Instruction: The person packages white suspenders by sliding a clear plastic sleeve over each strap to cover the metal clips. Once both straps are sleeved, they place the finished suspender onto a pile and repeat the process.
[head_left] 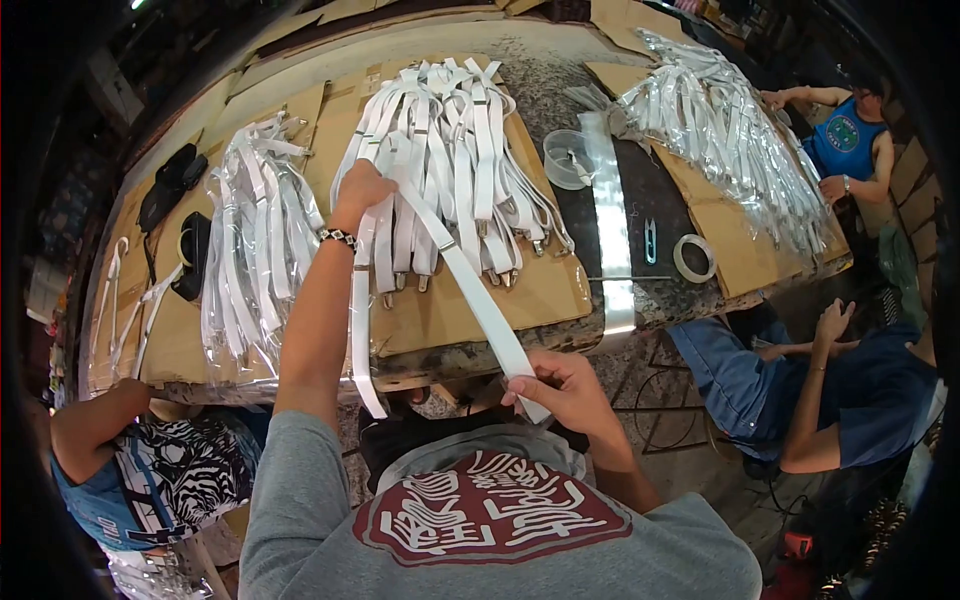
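Note:
A pile of white straps with metal clips (435, 130) lies on cardboard in front of me. My left hand (366, 187) is closed on white straps at the pile's left side. One white strap (470, 285) runs diagonally from there over the table edge to my right hand (555, 388), which pinches its lower end between thumb and fingers. Another strap length (361, 320) hangs down past the table edge below my left hand. Part of my left fingers is hidden behind the hand.
Plastic-wrapped straps lie left (255, 230) and far right (715, 140). A clear tub (568, 160), small snips (651, 241), a tape roll (694, 258) and a long metallic strip (610, 220) sit right of the pile. Co-workers are at left (170, 470), right (850, 390) and far right (848, 140).

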